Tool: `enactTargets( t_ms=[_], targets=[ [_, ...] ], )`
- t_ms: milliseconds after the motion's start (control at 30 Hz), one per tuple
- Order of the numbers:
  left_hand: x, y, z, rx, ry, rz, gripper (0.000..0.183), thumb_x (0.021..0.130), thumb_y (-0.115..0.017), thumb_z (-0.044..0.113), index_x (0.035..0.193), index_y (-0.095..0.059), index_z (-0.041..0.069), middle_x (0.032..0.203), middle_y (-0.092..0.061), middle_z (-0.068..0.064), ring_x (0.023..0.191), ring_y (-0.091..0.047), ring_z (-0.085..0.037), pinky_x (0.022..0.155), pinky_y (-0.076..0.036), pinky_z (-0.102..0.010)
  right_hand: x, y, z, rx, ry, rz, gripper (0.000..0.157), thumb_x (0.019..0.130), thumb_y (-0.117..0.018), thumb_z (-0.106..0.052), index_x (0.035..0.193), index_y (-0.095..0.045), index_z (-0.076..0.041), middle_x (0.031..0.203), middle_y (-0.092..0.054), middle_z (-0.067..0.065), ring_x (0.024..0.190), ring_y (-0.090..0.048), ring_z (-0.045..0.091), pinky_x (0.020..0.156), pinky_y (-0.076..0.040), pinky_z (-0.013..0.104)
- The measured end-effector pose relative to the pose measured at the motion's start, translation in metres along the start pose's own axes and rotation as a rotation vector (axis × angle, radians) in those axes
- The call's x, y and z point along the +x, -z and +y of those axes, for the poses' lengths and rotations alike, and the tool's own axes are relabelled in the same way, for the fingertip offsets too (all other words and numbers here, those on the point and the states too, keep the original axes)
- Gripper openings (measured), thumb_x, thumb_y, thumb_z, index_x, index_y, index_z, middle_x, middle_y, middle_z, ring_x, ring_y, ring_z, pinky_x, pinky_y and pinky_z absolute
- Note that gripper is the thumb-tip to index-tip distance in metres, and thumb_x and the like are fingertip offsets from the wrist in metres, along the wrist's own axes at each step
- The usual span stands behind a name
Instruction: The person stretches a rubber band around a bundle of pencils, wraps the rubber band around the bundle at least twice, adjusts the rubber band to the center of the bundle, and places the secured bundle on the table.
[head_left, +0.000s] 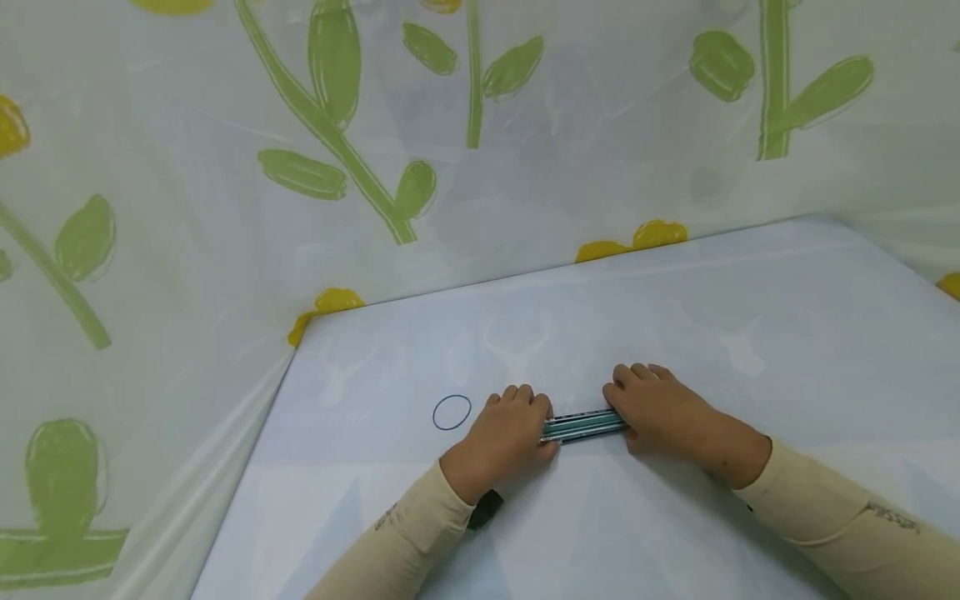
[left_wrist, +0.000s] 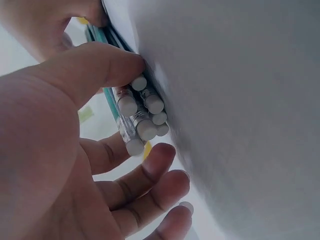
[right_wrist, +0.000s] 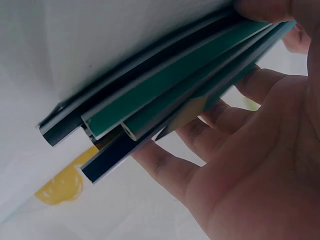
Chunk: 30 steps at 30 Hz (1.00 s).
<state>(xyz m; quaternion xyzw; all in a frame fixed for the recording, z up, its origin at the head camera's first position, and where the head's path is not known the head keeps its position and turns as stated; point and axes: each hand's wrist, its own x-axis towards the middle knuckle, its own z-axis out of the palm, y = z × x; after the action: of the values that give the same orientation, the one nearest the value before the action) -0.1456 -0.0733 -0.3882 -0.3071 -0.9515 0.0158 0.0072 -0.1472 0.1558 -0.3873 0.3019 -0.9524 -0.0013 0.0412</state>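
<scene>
A bundle of pencils [head_left: 585, 426] in teal and dark shades lies low over the white tabletop, stretched between both hands. At the left end, my left hand [head_left: 508, 432] holds the bundle near its metal ferrules. White erasers [left_wrist: 147, 130] show there in the left wrist view, beside the thumb. My right hand [head_left: 663, 415] grips the other end, its fingers passing behind the pencils. In the right wrist view most visible pencil ends [right_wrist: 102, 127] look blunt, while one has a bare-wood sharpened point [right_wrist: 182, 120]. The bundle's middle parts show between the hands.
A blue outlined circle [head_left: 452, 412] marks the white tabletop [head_left: 750, 333] left of the hands. A dark object [head_left: 486, 509] sits under the left wrist. Behind the table hangs a white curtain [head_left: 525, 192] with green leaves and yellow flowers.
</scene>
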Motion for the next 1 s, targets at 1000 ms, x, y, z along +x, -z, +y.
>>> enactTargets(
  t_ms=[1000],
  targets=[
    [-0.0028, 0.0025, 0.0046, -0.031, -0.032, -0.044, 0.026, 0.09, -0.071, 0.031, 0.101, -0.061, 0.01, 0.079, -0.055, 0.003, 0.067, -0.046, -0.009, 0.058, -0.041, -0.023, -0.003, -0.0012, -0.0033, -0.04, 0.015, 0.021, 0.04, 0.071, -0.086, -0.015, 0.101, -0.059, -0.009, 0.092, -0.052, 0.006, 0.091, -0.055, 0.026, 0.09, -0.051, 0.054]
  ],
)
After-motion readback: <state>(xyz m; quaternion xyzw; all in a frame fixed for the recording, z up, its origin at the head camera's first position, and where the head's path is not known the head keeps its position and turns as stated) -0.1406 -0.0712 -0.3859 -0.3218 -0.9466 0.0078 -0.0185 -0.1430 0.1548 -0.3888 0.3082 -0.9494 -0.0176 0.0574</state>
